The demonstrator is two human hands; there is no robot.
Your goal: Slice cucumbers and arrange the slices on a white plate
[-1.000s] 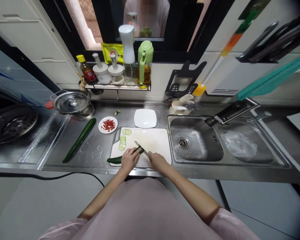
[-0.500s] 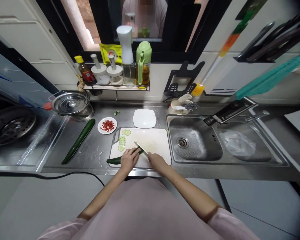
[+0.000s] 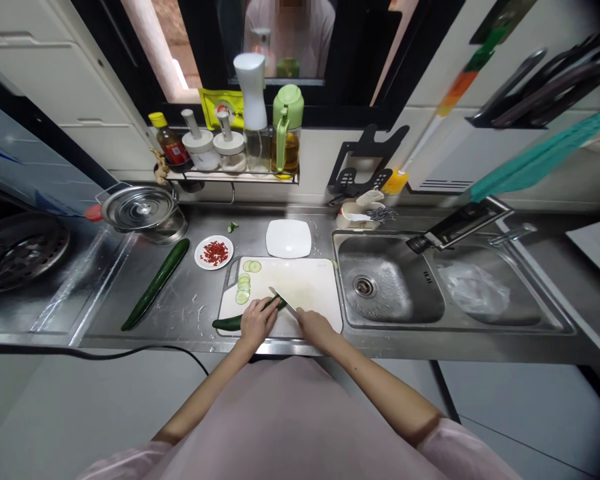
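Note:
On the white cutting board [image 3: 310, 280] lies a green cucumber [image 3: 226, 323], its left end sticking past the board's edge. My left hand [image 3: 257, 321] is curled over the cucumber and holds it down. My right hand [image 3: 314, 325] grips the handle of a knife [image 3: 283, 301], whose blade rests against the cucumber's cut end beside my left fingers. Several cucumber slices [image 3: 243, 289] lie at the board's left side, with two more [image 3: 253, 266] at its far left corner.
A whole cucumber [image 3: 156, 283] lies on the steel counter to the left, near a lidded pot [image 3: 135, 208]. A small plate of red chili [image 3: 214, 253] and a white square plate [image 3: 289, 238] sit behind the board. The sink [image 3: 390, 287] is right. A person stands beyond the window.
The knife and both hands stay at the cucumber's cut end with only slight shifts. The view has drifted a little.

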